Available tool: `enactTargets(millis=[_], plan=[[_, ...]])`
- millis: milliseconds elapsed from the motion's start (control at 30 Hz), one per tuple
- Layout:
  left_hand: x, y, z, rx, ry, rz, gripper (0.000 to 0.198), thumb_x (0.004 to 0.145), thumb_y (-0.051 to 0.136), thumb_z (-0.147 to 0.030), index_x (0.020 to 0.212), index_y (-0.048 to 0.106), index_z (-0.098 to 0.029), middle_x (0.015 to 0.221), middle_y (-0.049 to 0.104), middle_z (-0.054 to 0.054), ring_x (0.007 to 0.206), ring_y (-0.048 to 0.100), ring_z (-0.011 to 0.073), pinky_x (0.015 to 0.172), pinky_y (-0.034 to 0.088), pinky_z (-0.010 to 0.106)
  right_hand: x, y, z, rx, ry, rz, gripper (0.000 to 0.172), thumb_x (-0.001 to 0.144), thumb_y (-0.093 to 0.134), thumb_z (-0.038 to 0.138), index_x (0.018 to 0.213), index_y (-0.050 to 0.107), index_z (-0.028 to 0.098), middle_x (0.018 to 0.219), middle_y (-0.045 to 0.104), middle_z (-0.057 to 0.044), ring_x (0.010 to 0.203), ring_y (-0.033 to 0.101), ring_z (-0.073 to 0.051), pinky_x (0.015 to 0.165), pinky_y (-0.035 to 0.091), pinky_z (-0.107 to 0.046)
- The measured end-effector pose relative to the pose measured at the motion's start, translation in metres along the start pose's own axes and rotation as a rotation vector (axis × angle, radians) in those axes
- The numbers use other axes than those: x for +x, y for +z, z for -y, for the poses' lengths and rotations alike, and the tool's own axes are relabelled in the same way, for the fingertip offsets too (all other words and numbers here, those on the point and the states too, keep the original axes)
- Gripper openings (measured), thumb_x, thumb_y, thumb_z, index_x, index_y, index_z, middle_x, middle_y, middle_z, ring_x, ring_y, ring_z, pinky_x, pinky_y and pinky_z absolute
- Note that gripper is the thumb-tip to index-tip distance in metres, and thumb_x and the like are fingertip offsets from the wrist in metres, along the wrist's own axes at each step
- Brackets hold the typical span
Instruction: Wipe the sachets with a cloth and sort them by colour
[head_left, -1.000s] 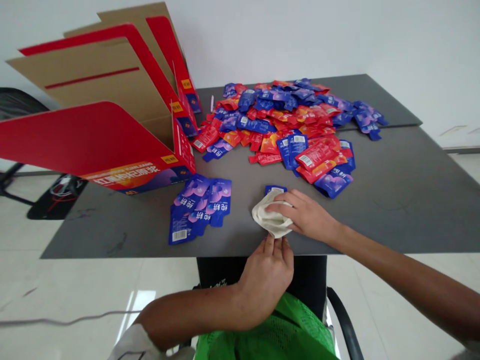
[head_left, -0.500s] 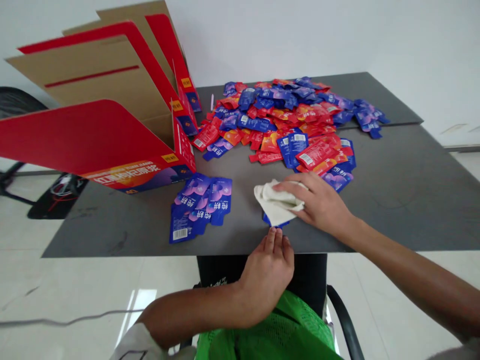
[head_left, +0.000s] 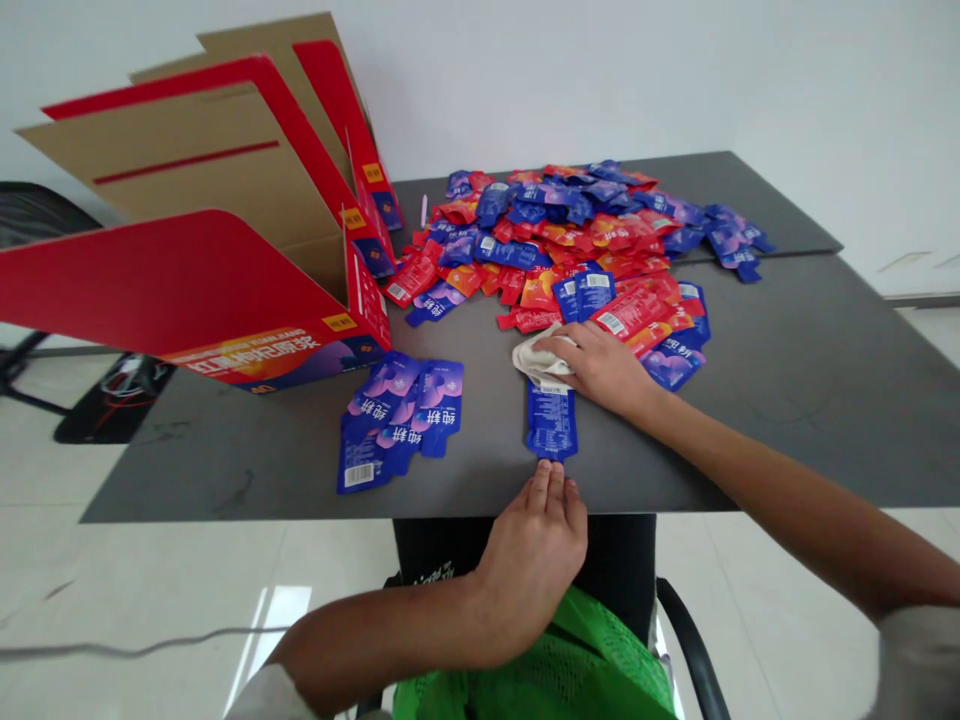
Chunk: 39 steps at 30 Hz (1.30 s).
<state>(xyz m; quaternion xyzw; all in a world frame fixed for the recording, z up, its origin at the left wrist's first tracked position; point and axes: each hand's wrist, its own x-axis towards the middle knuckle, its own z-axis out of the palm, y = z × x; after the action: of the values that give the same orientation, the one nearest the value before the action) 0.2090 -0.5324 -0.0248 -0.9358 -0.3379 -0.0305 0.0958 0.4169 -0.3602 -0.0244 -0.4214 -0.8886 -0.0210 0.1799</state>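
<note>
A blue pouch (head_left: pixel 552 425) with fine print lies flat on the grey table in front of me. My left hand (head_left: pixel 534 565) pins its near, narrow end at the table's front edge, fingers held together. Bunched under my right hand (head_left: pixel 609 368) is a white cloth (head_left: pixel 541 357), which covers the pouch's far end. Left of them, several blue-purple pouches (head_left: pixel 405 412) overlap, one with its barcode up. Behind my right hand, a loose group of red pouches (head_left: pixel 636 309) and blue pouches (head_left: pixel 675 357) reaches almost to my fingers.
Red cardboard boxes (head_left: pixel 120 285) with raised flaps stand on the left of the table (head_left: pixel 810 400). A large heap of red and blue pouches (head_left: pixel 570 215) spreads along the back. A thin pale stick (head_left: pixel 424 211) lies beside the heap.
My right hand has slid the cloth away from me along the pouch, uncovering its printed near part. My left hand stays at the pouch's near end.
</note>
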Motion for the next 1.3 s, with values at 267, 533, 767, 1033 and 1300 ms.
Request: enactTargets(millis=[267,533,767,1033,1300], plan=[[0.002,-0.008,0.001,-0.03,0.001,0.014,0.036,0.097,0.063,-0.016,0.129,0.07,0.0,0.129,0.073,0.026,0.123,0.072,0.03,0.104,0.06,0.036,-0.045,-0.039,0.054,0.117,-0.057,-0.051,0.047,0.099,0.062,0.029,0.145,0.053,0.025,0.135,0.062,-0.014,0.118,0.06,-0.031,0.099,0.052,-0.046],[0.001,-0.005,0.0,-0.041,-0.004,0.005,0.037,0.099,0.061,-0.017,0.131,0.068,0.0,0.132,0.071,0.026,0.129,0.068,0.0313,0.105,0.059,0.036,-0.052,0.0,0.043,0.158,-0.026,0.047,0.051,0.093,0.067,0.021,0.143,0.056,0.024,0.133,0.063,-0.014,0.118,0.059,-0.031,0.099,0.053,-0.047],[0.003,-0.004,0.006,-0.07,0.015,0.045,0.036,0.1,0.064,-0.02,0.131,0.067,-0.001,0.137,0.068,0.026,0.133,0.066,0.0301,0.104,0.059,0.034,0.009,-0.007,-0.005,-0.055,0.066,-0.095,0.039,0.1,0.06,0.033,0.137,0.062,0.02,0.127,0.066,-0.017,0.114,0.061,-0.033,0.096,0.052,-0.047],[0.053,-0.034,0.063,-0.338,-0.239,0.078,0.027,0.107,0.054,-0.035,0.119,0.066,-0.014,0.102,0.077,0.008,0.095,0.076,0.0226,0.084,0.062,0.035,-0.002,-0.042,-0.002,0.056,0.191,-0.537,0.041,0.1,0.061,0.039,0.14,0.06,0.027,0.129,0.065,-0.014,0.118,0.062,-0.033,0.101,0.052,-0.05],[0.068,0.003,0.063,-0.191,-0.018,-0.022,0.043,0.105,0.054,-0.046,0.139,0.06,-0.02,0.163,0.045,0.013,0.153,0.04,0.0289,0.12,0.042,0.041,-0.01,-0.04,-0.017,0.12,0.178,-0.561,0.036,0.099,0.061,0.04,0.134,0.065,0.03,0.121,0.071,-0.012,0.112,0.066,-0.035,0.097,0.055,-0.055]])
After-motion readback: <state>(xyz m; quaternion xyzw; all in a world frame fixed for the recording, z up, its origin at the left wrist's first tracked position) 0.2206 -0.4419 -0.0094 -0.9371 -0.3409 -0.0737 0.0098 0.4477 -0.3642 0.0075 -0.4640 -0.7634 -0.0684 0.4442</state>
